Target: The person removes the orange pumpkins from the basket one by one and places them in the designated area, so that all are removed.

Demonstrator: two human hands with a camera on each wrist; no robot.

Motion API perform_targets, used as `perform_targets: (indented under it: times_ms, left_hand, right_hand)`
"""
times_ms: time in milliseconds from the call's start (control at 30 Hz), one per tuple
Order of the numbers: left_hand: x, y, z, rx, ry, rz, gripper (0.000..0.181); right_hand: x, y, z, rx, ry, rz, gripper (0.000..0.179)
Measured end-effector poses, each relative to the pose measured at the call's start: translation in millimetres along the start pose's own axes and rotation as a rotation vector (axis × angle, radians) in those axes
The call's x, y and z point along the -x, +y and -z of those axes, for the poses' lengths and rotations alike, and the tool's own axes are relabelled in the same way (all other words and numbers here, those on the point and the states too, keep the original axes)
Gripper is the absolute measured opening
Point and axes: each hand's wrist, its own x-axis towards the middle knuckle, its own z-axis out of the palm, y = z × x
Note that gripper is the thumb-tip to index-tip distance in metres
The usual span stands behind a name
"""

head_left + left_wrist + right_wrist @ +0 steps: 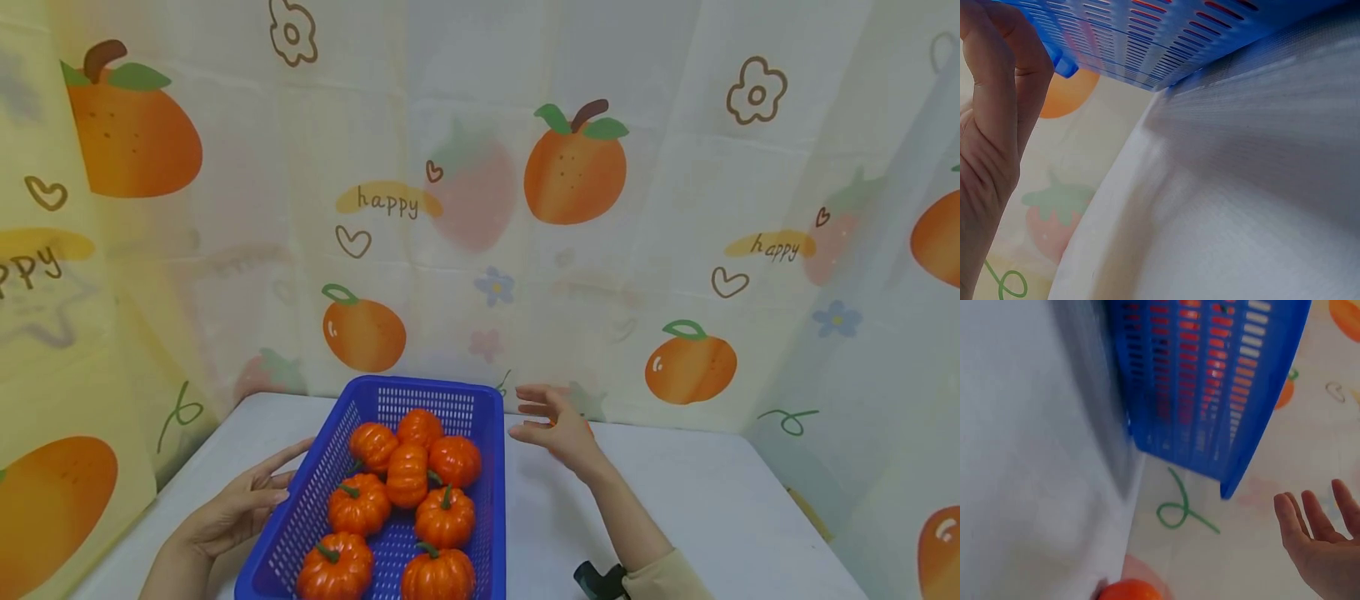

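Observation:
A blue plastic basket [493,500] with slotted walls holds several small orange pumpkins [446,517] with green stems. My left hand [236,510] is at the basket's left side, its loosely bent fingers right at the wall and nothing gripped. In the left wrist view, that hand [994,106] appears beside the slotted wall. To the right of the basket's far corner, my right hand [562,433] is raised with its fingers spread and nothing in them. A rounded orange-red thing [1130,591] shows low in the right wrist view, mostly hidden behind the right hand in the head view.
The basket stands on a white-covered table [675,508]. A fruit-printed curtain [465,83] hangs behind the table and along both sides. Near the right sleeve [667,575], a dark object [600,581] shows at the wrist.

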Motion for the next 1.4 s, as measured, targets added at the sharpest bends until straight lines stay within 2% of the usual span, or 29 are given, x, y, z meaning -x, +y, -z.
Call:
perform_targets:
  times_ms: [233, 567, 700, 900, 1100, 1200, 1400]
  left_hand:
    - [-0.3, 1.1, 0.7, 0.009, -0.029, -0.009, 0.065]
    - [-1.3, 1.9, -0.3, 0.004, -0.004, -0.005, 0.064]
    - [-1.5, 1.3, -0.4, 0.002, -0.007, -0.010, 0.064]
    - [-0.8, 2.1, -1.0, 0.003, 0.014, 0.007, 0.064]
    - [-0.1, 2.9, -1.1, 0.004, 0.003, -0.004, 0.064]
    - [-0.4, 1.7, -0.4, -0.003, -0.015, -0.015, 0.065]
    - [-0.3, -1.5, 1.2, -0.004, -0.029, -0.026, 0.066]
  right_hand:
    - [4.5, -12, -21, -0.028, -0.185, 0.050, 0.059]
    - [6.3, -17, -47, -0.166, -0.477, 0.085, 0.061]
    - [5.7, -17, -56, -0.203, -0.582, 0.072, 0.061]
    - [1.5, -19, -66, -0.194, -0.747, 0.050, 0.062]
    - [-6.1, -23, -76, -0.164, -0.963, 0.069, 0.065]
    - [-9.8, -26, -82, -0.143, -1.069, 0.036, 0.068]
    - [-13.6, -28, -90, -0.110, -1.233, -0.014, 0.059]
